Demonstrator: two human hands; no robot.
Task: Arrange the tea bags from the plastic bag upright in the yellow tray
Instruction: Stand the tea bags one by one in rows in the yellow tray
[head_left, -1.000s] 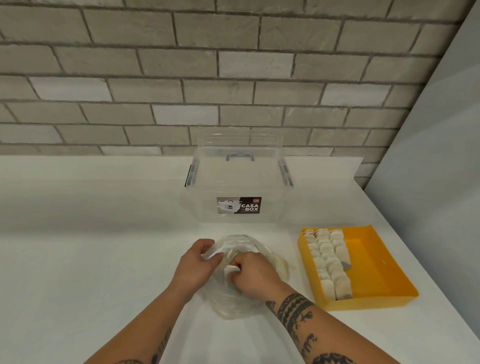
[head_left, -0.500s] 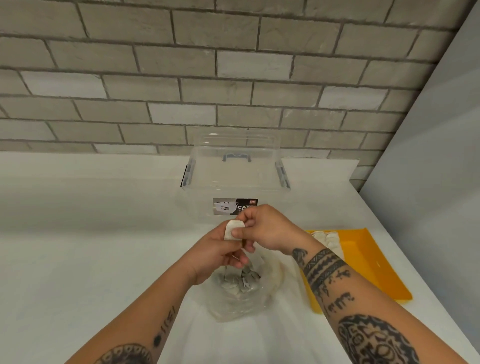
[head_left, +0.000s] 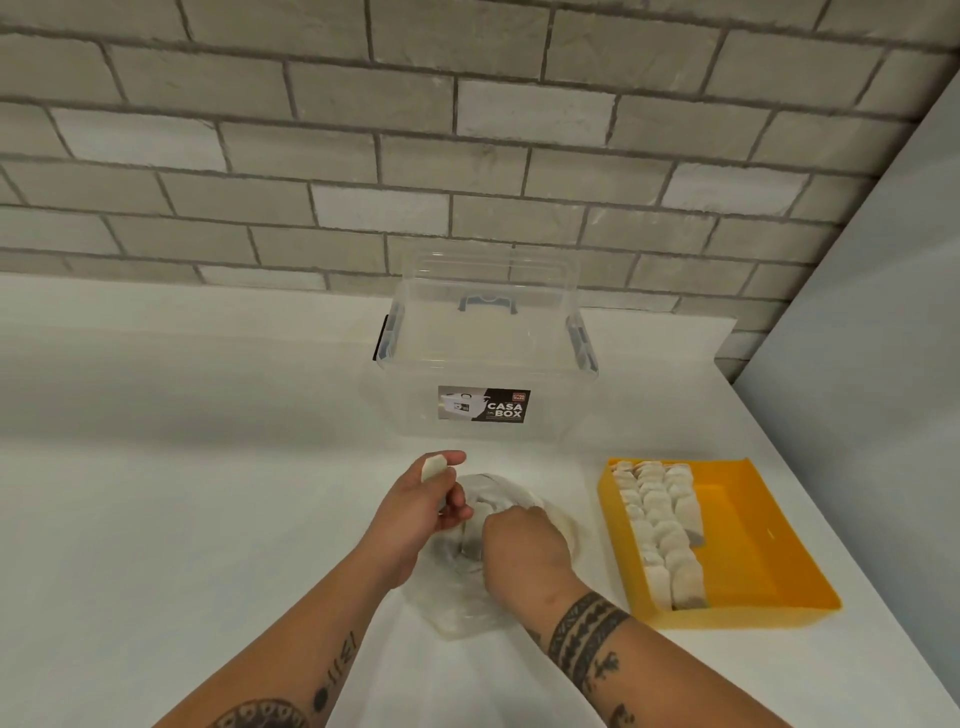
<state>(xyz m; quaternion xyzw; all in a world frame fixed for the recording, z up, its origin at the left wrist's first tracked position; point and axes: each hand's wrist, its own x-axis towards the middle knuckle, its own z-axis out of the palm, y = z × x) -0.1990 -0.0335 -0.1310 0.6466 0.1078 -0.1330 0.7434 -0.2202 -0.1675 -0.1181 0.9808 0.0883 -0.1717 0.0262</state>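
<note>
A clear plastic bag (head_left: 457, 597) lies on the white counter in front of me, with a few tea bags dimly visible inside. My left hand (head_left: 421, 512) holds a white tea bag (head_left: 434, 466) between thumb and fingers at the bag's left rim. My right hand (head_left: 522, 551) is pushed down into the bag's mouth, its fingertips hidden inside. The yellow tray (head_left: 753, 545) sits to the right; its left side holds rows of upright tea bags (head_left: 657, 525), and its right half is bare.
A clear lidded storage box (head_left: 485, 364) with a "CASA BOX" label stands behind the bag, against the brick wall. A grey wall panel (head_left: 872, 322) closes off the right side. The white counter (head_left: 182, 493) stretches to the left.
The tea bag lifted out by both hands now stays in my left hand alone. My right hand has dropped back down into the plastic bag, uncovering the tray.
</note>
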